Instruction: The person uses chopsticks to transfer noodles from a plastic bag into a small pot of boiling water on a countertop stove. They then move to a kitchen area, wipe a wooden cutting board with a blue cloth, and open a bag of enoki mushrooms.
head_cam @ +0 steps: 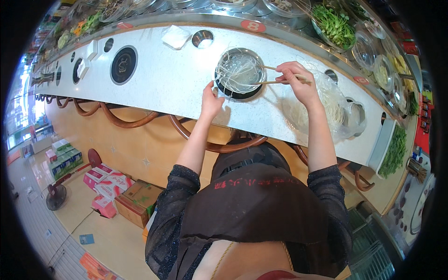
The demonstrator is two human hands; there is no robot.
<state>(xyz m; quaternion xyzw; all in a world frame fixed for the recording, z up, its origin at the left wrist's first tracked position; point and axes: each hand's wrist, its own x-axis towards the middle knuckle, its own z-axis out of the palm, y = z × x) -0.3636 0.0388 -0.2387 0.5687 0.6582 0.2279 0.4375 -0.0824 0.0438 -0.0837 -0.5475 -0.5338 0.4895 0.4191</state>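
My right hand [297,82] holds a pair of wooden chopsticks [271,82], their tips spread apart at the bowl. White noodle strands [241,68] lie in the round bowl [263,64], some trailing over its rim. Beneath the bowl shows a black round cooktop [241,95] in the white counter [157,80]. Beside the bowl's lower left edge is my left hand [211,103], fingers apart; whether the fingertips touch the bowl I cannot tell. A clear plastic bag [344,126] with more pale noodles [332,105] lies on the counter, partly behind my right forearm.
White napkins [176,36] and a recessed metal cup [202,39] sit beyond the bowl. A conveyor with leafy greens [334,28] runs along the far edge. A white tray of greens [393,152] stands at right. Curved wooden chair backs [217,145] line the near edge.
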